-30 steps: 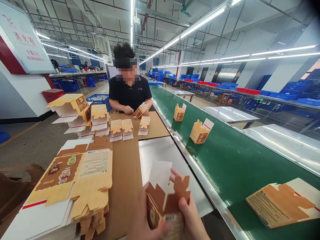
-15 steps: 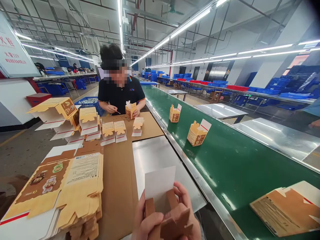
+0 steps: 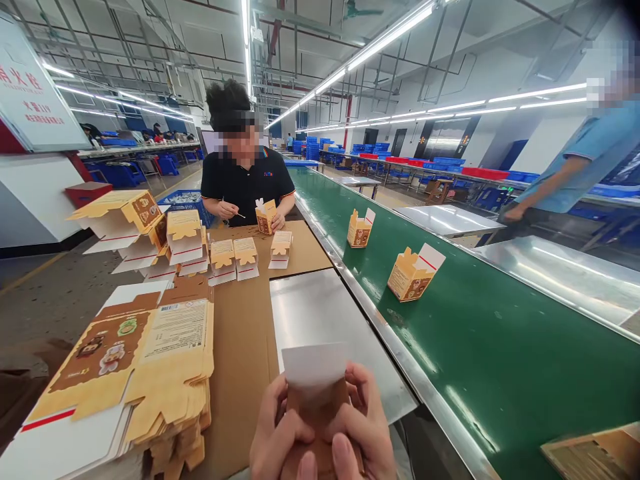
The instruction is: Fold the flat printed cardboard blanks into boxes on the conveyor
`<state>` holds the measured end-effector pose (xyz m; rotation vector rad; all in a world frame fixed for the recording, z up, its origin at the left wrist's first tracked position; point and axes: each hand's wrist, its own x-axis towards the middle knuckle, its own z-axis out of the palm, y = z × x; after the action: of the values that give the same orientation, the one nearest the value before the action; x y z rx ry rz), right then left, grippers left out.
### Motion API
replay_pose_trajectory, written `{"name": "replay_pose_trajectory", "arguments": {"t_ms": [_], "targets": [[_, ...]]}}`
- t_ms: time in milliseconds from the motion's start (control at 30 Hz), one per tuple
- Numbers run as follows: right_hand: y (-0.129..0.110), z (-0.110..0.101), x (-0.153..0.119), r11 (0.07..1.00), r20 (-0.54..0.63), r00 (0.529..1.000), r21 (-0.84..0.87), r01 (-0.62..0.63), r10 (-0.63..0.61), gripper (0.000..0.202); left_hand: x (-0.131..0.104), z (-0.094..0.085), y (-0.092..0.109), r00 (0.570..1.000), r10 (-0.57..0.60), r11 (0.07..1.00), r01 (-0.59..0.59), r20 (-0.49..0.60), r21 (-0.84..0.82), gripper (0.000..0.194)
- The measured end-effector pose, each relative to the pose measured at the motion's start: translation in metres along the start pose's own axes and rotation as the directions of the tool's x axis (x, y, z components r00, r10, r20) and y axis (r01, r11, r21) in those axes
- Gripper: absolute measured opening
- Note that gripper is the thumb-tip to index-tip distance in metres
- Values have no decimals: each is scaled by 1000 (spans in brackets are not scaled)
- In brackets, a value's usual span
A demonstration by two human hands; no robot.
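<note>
Over table [image 3: 320, 313], upright carton [image 3: 315, 387]

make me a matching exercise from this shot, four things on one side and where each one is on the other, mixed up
Things:
1. small carton
2. stack of flat cartons
3. open box with white flap
4. row of folded boxes

Places:
A. on the green conveyor belt
B. on the brown cardboard sheet, in front of the seated person
C. between the left hand and right hand
D. at the near left of the worktable

Pairs: 1-C, 2-D, 3-A, 4-B
</note>
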<state>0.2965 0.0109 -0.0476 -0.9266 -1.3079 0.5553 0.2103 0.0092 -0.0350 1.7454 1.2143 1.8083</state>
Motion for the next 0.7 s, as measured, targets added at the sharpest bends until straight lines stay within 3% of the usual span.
{"name": "replay_pose_trajectory", "arguments": {"t_ms": [100, 167, 233, 300, 367, 433, 500, 567, 633, 667, 700], "targets": [[9, -11, -4, 986, 120, 981, 52, -157, 150, 36, 9, -3, -2, 998, -56, 998, 56, 1, -5, 20], [18, -15, -13, 937, 211, 936, 150, -314, 280, 62, 15, -8, -1, 988, -152, 988, 151, -37, -24, 19], [28, -16, -22, 847, 300, 867, 242, -473, 399, 81, 23, -17, -1, 976, -213, 977, 212, -51, -28, 28], [41, -15, -20, 741, 351, 779, 269, -615, 519, 78, 33, -34, -3, 982, -188, 979, 190, -31, 70, 32], [54, -11, 4, 632, 353, 669, 229, -740, 654, 67, 46, -60, -9, 994, -111, 946, 104, 5, 307, 29], [67, -5, 50, 559, 329, 586, 184, -809, 740, 58, 62, -93, -16, 997, -27, 830, -18, 72, 558, 29], [83, 3, 108, 551, 311, 578, 179, -815, 754, 49, 81, -127, -23, 991, -14, 662, -89, 131, 744, 41], [98, 11, 162, 554, 266, 580, 174, -814, 770, 45, 99, -156, -30, 988, -152, 463, 68, 4, 884, 61], [110, 20, 197, 582, 170, 601, 151, -799, 781, 40, 111, -182, -41, 911, -363, 240, 296, -197, 924, 85], [115, 23, 203, 598, 129, 613, 135, -790, 780, 37, 115, -195, -49, 864, -433, 181, 362, -257, 914, 93], [118, 25, 203, 614, 101, 624, 117, -781, 775, 35, 118, -208, -58, 835, -483, 177, 388, -264, 904, 97]]}}
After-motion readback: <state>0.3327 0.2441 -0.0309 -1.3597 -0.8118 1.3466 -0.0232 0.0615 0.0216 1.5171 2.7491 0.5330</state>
